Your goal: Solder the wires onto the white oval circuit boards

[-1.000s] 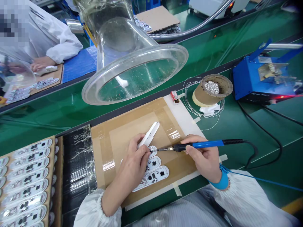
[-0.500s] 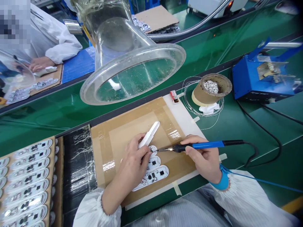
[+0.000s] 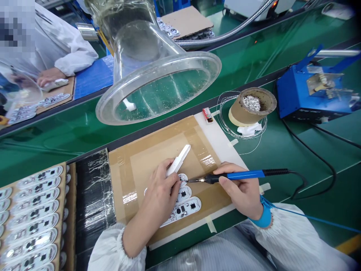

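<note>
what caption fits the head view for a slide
Right hand touches soldering iron to a circuit board; left hand holds white tweezers.

Green surface (image 3: 267, 158) everywhere, glossy dark green on the belt (image 3: 56, 131) behind it. Work mat (image 3: 135, 158) is plain brown cardboard with shiny clear tape, with a white strip (image 3: 217, 139) along its right side. Boards (image 3: 183, 207) are white with little black squares and silver dots, same as the stack (image 3: 31, 210) on the left. Iron (image 3: 242, 174) has a bright blue grip, black at both ends, black cord. Tweezers (image 3: 178, 161) are white. Wrist strap (image 3: 263, 216) is blue, sleeves (image 3: 284, 237) white with faint pinstripes. Blue box (image 3: 307, 98) on the right, tan cup (image 3: 251, 107) with silvery solder bits inside, a small red and white part (image 3: 208, 114), and a clear hood (image 3: 158, 75) speckled with flecks.
</note>
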Demonstrator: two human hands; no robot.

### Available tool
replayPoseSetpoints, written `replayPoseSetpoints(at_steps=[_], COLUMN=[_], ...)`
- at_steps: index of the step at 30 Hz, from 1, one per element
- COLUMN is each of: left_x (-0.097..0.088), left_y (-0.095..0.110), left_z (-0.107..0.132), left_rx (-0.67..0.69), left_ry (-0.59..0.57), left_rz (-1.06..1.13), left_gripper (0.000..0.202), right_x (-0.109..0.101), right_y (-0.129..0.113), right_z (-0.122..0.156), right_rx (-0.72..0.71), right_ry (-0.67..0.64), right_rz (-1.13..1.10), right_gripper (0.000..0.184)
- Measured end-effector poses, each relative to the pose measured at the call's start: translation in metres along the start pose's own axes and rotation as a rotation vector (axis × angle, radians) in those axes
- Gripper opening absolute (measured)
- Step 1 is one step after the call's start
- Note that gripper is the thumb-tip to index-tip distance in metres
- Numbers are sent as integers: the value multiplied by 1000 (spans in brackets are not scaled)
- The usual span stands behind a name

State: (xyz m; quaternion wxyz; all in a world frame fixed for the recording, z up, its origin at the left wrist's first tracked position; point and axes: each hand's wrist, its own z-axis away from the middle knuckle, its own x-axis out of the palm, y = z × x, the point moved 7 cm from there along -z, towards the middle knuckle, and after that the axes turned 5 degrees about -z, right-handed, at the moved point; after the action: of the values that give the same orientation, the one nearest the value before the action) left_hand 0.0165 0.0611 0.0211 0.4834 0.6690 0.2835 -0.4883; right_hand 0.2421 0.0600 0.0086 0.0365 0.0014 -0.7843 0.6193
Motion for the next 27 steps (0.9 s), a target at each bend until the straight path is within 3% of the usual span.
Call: replayPoseSetpoints(at_steps=[27], left_x=[-4], left_y=[6], left_z=[-2], left_rx=[49], left_ry=[42], left_rz=[-70], left_gripper=[18], right_x=[-10], right_y=[4], right_z=[7], right_rx=[-28], right_ry=[9], right_rz=[26], right_gripper=[18])
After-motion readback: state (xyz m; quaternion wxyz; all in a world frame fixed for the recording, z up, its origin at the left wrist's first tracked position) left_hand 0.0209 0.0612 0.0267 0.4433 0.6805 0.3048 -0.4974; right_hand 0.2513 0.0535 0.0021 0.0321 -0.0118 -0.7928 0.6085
